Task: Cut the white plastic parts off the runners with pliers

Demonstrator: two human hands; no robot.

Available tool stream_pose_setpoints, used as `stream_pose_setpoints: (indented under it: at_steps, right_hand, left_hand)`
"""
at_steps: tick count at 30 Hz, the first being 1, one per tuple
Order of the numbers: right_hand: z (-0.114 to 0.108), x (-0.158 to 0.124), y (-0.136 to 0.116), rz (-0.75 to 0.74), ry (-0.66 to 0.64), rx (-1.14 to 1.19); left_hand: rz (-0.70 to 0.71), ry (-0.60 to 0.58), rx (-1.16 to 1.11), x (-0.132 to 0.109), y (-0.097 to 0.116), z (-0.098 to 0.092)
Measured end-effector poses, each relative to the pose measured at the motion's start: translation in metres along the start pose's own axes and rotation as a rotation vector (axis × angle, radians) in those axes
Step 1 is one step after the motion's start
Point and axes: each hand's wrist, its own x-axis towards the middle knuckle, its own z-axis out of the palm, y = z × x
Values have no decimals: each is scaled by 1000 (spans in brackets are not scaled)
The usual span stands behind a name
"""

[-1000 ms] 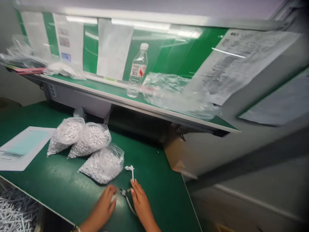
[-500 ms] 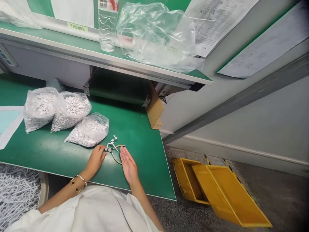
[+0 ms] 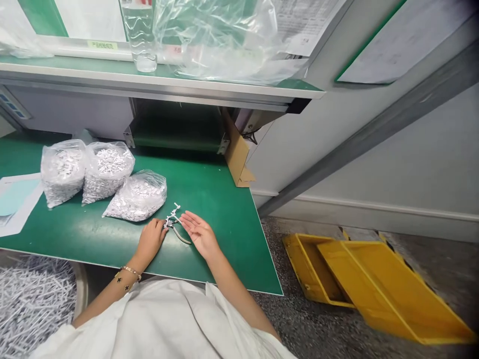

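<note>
Your left hand [image 3: 151, 241] lies on the green bench mat [image 3: 228, 254], fingers curled in at the head of the small cutting pliers [image 3: 180, 236]. Your fingers [image 3: 161, 230] hide part of that head, so you can't tell whether the left is clenched on the tool or only touching it. Your right hand [image 3: 199, 235] is relaxed and open, fingers spread, holding nothing, just beside the pliers' curved handles. The white plastic runner piece [image 3: 172, 215] sits up against the pliers' head, between your hands and nearer the left. Its lower end is partly hidden; can't tell if the jaws are on it. A bracelet with clover charms [image 3: 127, 276] circles your left wrist, and your white coat [image 3: 160, 314] fills the bottom edge.

Off the bench at lower left, a heap of white plastic runners [image 3: 33, 309] is cut off by the frame. Three clear bags of small white plastic parts [image 3: 136, 197] sit just past your left hand, the other two bags [image 3: 63, 172] touching it in a row, with a paper sheet [image 3: 15, 202] cut off at the left edge. Two yellow plastic bins [image 3: 377, 284] lie on the floor to the right, blurred at the far end. Up on the shelf [image 3: 149, 82] stand a water bottle [image 3: 140, 45], cut off at top, and crumpled clear plastic film [image 3: 220, 45].
</note>
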Motion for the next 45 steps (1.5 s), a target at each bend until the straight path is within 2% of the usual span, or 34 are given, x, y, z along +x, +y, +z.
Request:
stream_pose_setpoints:
  at_steps: [4,10,13,16,19,22,28,31,40,45]
  right_hand:
    - [6,6,-14,-36,-136,217]
    - [11,10,-18,-52,-159,376]
    - [4,13,-17,-83,-83,347]
    - [-6,16,-16,-188,51,303]
    - [-15,18,-18,-259,115,318]
    - [-20,18,-20,-277,112,363]
    - [-28,18,-14,-230,-39,456]
    - [-30,18,-9,-187,-74,442]
    - [-26,14,-11,-149,37,357]
    - [-7,9,-25,-167,98,217]
  left_hand:
    - [6,-23,49,0,1,-2]
    - [23,-17,71,0,0,-2]
    - [29,-32,79,2,-1,-3]
    - [26,-43,69,4,-1,-3]
    - [26,-47,34,5,-3,-2]
    - [31,-61,9,6,-4,-1]
    - [12,-90,10,6,-5,-1]
    - [10,-98,14,7,-5,-2]
    - [-19,-102,-45,6,-2,-4]
    - [-54,41,-134,-2,-4,-9]
